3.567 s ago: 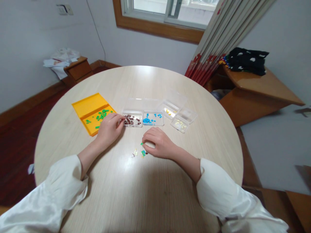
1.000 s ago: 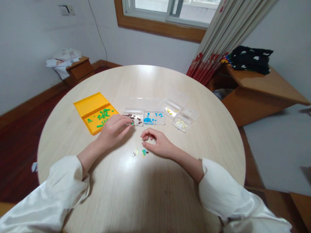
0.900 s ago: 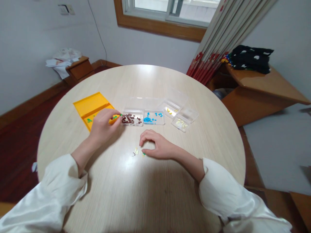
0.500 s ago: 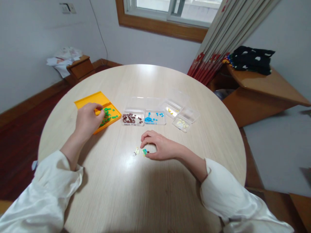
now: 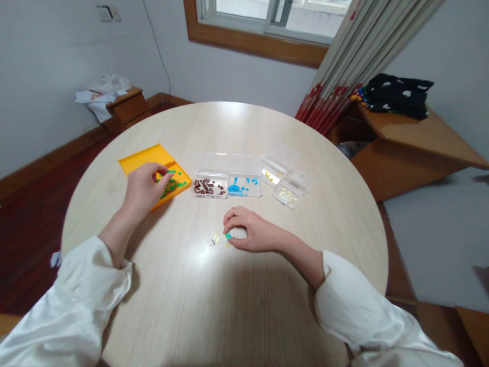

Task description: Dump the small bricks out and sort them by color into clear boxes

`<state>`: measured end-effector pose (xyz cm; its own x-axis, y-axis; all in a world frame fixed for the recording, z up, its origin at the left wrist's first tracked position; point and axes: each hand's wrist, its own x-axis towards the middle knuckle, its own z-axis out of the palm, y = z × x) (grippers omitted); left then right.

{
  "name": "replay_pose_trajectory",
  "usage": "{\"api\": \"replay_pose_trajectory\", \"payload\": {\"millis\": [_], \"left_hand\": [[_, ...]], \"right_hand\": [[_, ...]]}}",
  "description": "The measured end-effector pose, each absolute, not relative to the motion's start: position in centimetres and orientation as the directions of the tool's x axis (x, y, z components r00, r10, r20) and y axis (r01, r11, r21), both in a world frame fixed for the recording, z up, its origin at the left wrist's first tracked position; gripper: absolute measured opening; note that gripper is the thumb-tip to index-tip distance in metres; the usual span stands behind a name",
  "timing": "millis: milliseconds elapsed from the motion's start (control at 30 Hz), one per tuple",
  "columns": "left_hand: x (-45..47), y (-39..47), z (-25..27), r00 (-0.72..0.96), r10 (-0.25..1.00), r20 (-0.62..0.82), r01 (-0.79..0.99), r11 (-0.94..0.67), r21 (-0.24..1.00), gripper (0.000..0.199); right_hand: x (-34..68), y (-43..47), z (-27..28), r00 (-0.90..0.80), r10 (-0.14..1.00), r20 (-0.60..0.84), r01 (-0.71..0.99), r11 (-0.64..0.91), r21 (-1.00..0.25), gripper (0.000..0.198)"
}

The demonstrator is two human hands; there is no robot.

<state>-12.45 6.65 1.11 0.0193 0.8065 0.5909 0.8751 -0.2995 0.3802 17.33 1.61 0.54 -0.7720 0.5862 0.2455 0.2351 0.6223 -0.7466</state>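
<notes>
while the left hand [image 5: 145, 187] hangs over the hinged yellow case [image 5: 142, 157] left of centre in the frame, its thumb and index finger form a narrow pinch above the small green bricks [image 5: 176, 186]; whether a brick sits between those fingertips is too small to tell. the right hand [image 5: 252, 229], near the middle of the frame, curls into a c shape, its palm side hollow and the gap at its fingertips small. a little green-and-blue brick cluster [image 5: 228, 236] shows between thumb and fingers, close to the pale round table [image 5: 229, 311]; i cannot tell whether it is gripped or merely steadied. just below it lies a tiny yellow bit [image 5: 227, 245], and just left of it some loose pale pieces [image 5: 217, 238].

judging by these poses, the step in hand looks like picking out a green brick while the right hand minds the cluster. the next move seems to call for a precise pinch on one brick without scattering its neighbours, with the cluster held steady meanwhile.

across the centre, two clear boxes [image 5: 210, 197] stand side by side, brown bricks [image 5: 206, 186] in the left one and blue bricks [image 5: 234, 188] in the right. right of centre, two slanted clear boxes [image 5: 283, 203] hold yellow pieces [image 5: 268, 176] and, lower, pale yellow pieces [image 5: 287, 194].
</notes>
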Motion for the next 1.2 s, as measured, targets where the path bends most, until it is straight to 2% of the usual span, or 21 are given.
{"api": "replay_pose_trajectory", "payload": {"millis": [133,233,333,433,567,767,933,1200], "left_hand": [[-10.6,6.0,1.6,0.091,0.823,0.561,0.813,-0.386,0.435,0.012],[-9.0,5.2,1.6,0.167,0.815,0.554,0.754,-0.468,0.461,0.013],[-7.6,4.4,1.5,0.248,0.802,0.543,0.692,-0.539,0.480,0.013],[-6.3,3.7,1.4,0.319,0.773,0.549,0.624,-0.607,0.492,0.013],[-4.8,2.8,1.5,0.305,0.752,0.584,0.575,-0.634,0.517,0.013],[-3.0,1.8,1.4,0.247,0.715,0.654,0.495,-0.673,0.550,0.012],[-2.3,1.3,1.3,0.231,0.735,0.638,0.505,-0.651,0.567,0.012],[-1.8,1.1,1.5,0.253,0.721,0.646,0.493,-0.670,0.555,0.012]], "right_hand": [[17.2,1.7,0.4,-0.709,0.661,0.245,0.197,0.519,-0.832,0.007],[17.2,2.0,0.3,-0.605,0.786,0.132,0.186,0.301,-0.935,0.009],[17.4,2.6,0.1,-0.519,0.855,0.013,0.085,0.066,-0.994,0.021],[17.3,3.1,-0.1,-0.463,0.883,-0.074,-0.079,-0.124,-0.989,0.029],[16.8,3.2,-0.2,-0.455,0.878,-0.146,-0.285,-0.299,-0.911,0.032],[16.1,2.5,0.1,-0.498,0.850,-0.175,-0.388,-0.398,-0.831,0.026],[15.7,2.1,0.1,-0.519,0.831,-0.197,-0.454,-0.464,-0.761,0.022],[15.2,1.8,-0.1,-0.554,0.803,-0.221,-0.535,-0.546,-0.644,0.025]]}}
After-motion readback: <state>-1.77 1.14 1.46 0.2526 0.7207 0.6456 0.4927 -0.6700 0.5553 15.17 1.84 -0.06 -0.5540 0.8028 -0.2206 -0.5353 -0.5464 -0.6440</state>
